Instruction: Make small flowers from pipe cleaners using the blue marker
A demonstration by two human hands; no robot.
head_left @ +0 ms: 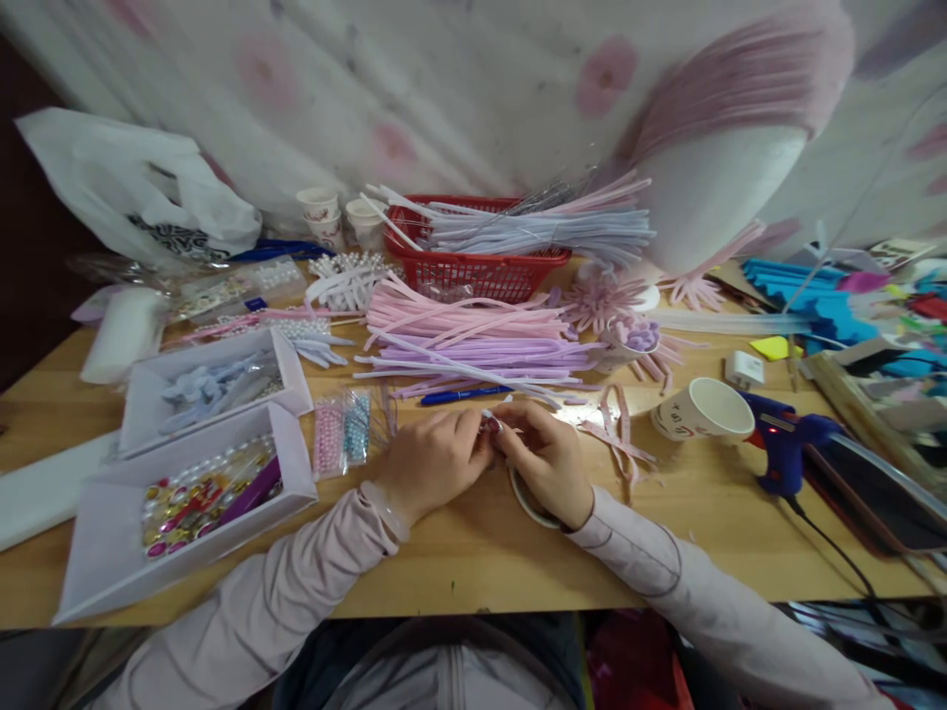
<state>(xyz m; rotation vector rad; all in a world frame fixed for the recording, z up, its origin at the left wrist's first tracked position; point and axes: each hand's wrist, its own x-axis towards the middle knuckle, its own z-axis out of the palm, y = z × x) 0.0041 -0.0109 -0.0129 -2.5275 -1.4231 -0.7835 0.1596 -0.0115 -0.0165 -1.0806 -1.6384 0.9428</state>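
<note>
My left hand point(435, 461) and my right hand point(551, 461) meet above the near middle of the table. Both are closed, thumbs and fingertips pinching a small dark red and white piece point(489, 424) whose kind I cannot make out. Beneath my right hand shows part of a round rim point(529, 501), mostly covered. A blue pen point(465, 395) lies just beyond my fingers. To the right are curled pink fuzzy strips point(618, 434). Bags of pink beads point(328, 439) and teal beads point(356, 427) lie left of my left hand.
Pink pipe cleaners point(459, 320) and purple pipe cleaners point(480, 360) lie before a red basket point(480, 274). A white box point(184, 508) of gems stands left. On the right are a paper cup point(706, 410), a blue glue gun point(785, 444) with a cable, and a phone point(880, 493).
</note>
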